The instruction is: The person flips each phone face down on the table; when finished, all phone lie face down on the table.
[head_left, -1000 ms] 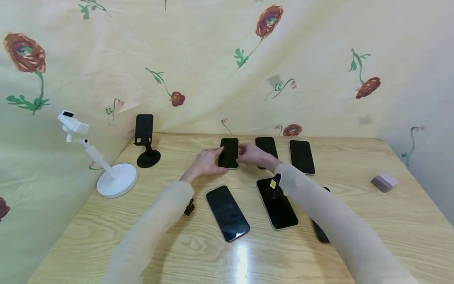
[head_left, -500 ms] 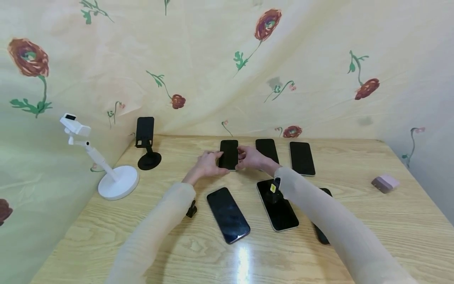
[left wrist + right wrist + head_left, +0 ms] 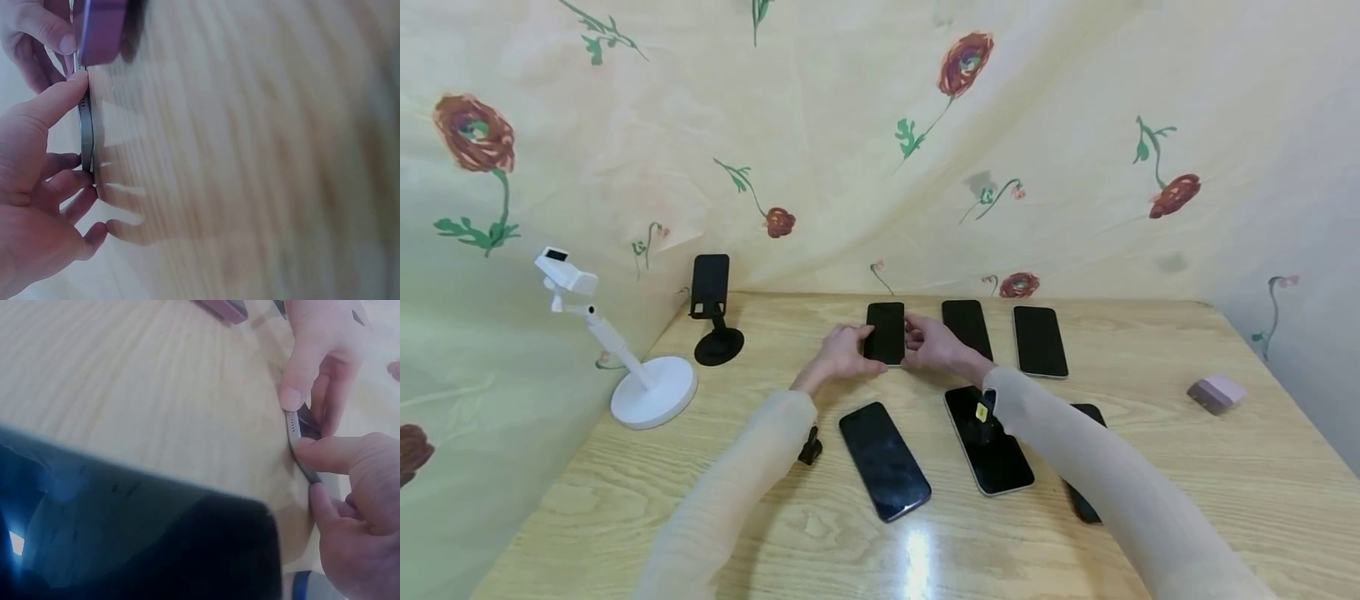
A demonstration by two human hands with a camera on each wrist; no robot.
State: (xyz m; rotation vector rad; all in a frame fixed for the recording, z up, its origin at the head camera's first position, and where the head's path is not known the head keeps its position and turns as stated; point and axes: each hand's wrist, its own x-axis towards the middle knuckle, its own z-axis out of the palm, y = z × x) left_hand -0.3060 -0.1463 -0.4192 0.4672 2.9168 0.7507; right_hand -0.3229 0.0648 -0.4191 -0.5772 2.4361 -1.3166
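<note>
A black-screened smartphone (image 3: 886, 332) lies at the left end of the back row, between both hands. My left hand (image 3: 841, 353) holds it at the left side, the thumb against its near edge. From the right side my right hand (image 3: 934, 343) grips the same phone around its near right corner. In the left wrist view the smartphone's grey edge (image 3: 87, 134) shows between thumb and fingers. Seen from the right wrist, the phone's bottom edge (image 3: 292, 428) has both hands' fingers on it. Part of the screen is covered by the fingers.
Two more phones, one in the middle (image 3: 967, 327) and one at right (image 3: 1041, 342), lie in that row. Nearer are a phone (image 3: 885, 462), another (image 3: 992, 450) and one partly under the right sleeve (image 3: 1084, 504). Black stand (image 3: 718, 343), white stand (image 3: 655, 392) and small block (image 3: 1216, 393) flank them.
The head view has tipped slightly upward, so everything sits lower. My right fingers have closed in on the phone's right side and near corner; my left hand stays at its left.
</note>
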